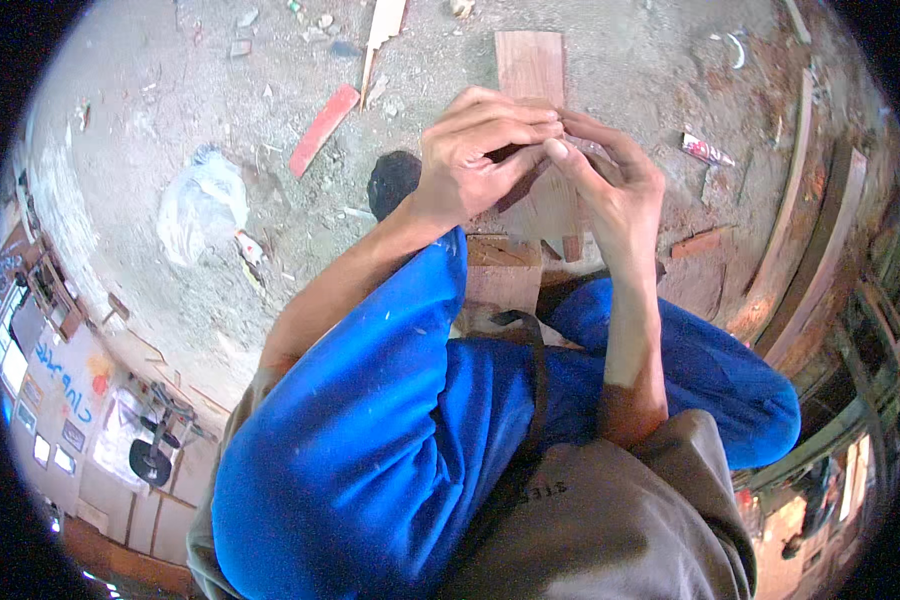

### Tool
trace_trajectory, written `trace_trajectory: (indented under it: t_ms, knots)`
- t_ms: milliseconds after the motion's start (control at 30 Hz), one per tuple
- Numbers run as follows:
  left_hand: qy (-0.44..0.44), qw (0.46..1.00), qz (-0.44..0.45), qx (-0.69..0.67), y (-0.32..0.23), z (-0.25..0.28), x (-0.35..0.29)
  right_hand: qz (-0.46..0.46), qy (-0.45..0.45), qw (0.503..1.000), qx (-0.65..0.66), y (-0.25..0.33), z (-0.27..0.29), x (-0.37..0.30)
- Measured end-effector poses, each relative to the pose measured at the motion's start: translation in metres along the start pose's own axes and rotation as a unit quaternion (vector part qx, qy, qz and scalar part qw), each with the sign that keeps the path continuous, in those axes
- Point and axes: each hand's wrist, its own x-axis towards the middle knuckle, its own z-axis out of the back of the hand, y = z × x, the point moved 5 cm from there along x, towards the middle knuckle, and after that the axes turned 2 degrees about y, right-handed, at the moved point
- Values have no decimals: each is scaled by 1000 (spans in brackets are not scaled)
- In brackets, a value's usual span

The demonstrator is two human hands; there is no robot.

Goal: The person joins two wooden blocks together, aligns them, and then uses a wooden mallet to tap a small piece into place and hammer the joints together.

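My left hand [480,145] and my right hand [620,175] meet at the fingertips above a wooden board [530,62]. Both are closed in a pinch, thumbs against fingers. Whatever lies between the fingertips is too small or too hidden to make out. The board stretches away from me on the ground, its middle partly covered by my hands. Closer to my blue-trousered legs lies another flat piece of wood [502,288]. A dark round shape [394,184] shows just left of my left wrist.
Left of my hands lie a reddish strip [324,130] and a crumpled clear plastic bag [202,205]. A pale splintered wood piece [383,25] is farther off. At right are a small printed tube [707,149], a reddish-brown wood offcut [701,242] and long timbers [820,250]. Debris litters the dirt floor.
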Motion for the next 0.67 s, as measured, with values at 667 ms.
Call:
trace_trajectory:
  t_ms: [667]
  knots:
    - [55,987,67,-132,19,-10,-11,65,-51,992,92,-38,-15,-40]
